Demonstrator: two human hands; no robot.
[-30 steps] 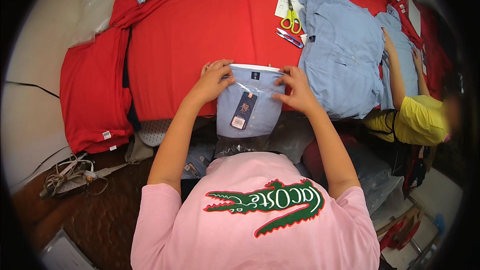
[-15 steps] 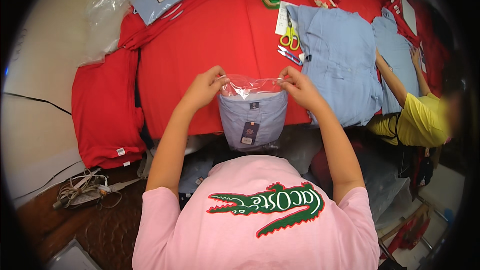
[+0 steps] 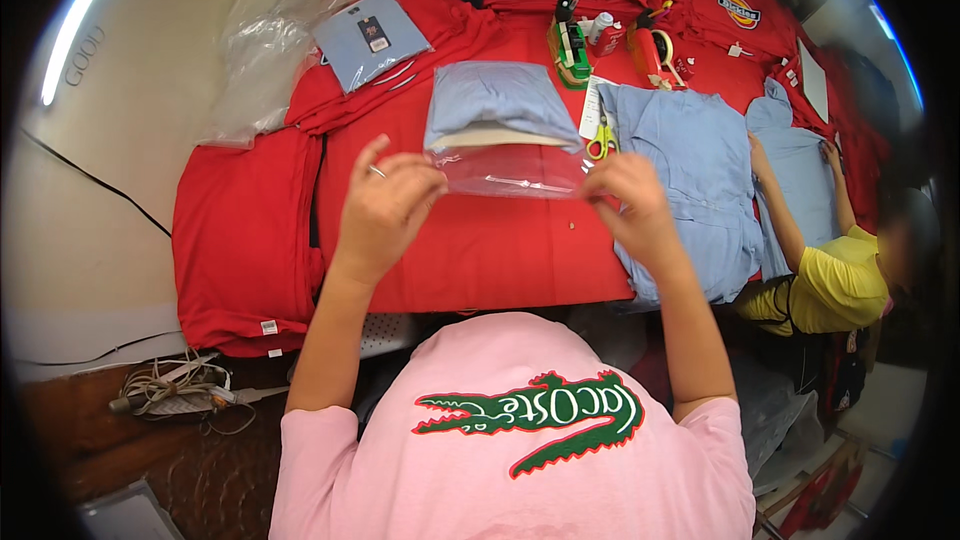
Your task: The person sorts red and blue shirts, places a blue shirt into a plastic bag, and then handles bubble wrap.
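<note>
A folded light-blue garment [image 3: 500, 92] lies on the red cloth inside a clear plastic bag [image 3: 510, 176], with a pale board edge showing at its near end. The bag's transparent open end points toward me. At that end's left corner, my left hand [image 3: 388, 202] is closed in a pinch on the plastic and wears a ring. My right hand [image 3: 634, 198] pinches the opposite corner, beside yellow-handled scissors [image 3: 602, 140]. The thread snips seen earlier are mostly hidden behind the right hand.
Unpacked light-blue garments [image 3: 690, 180] lie at the right, where a co-worker in a yellow sleeve [image 3: 835, 275] handles another. Tape dispensers [image 3: 570, 50] stand at the back. A packed garment [image 3: 372, 38] lies back left, near loose plastic bags [image 3: 262, 50]. Red clothes [image 3: 245, 240] are stacked at left.
The bagged garment has gone from hanging at the table's near edge to lying farther in on the red cloth, its tag side no longer showing. Both hands still grip its open end.
</note>
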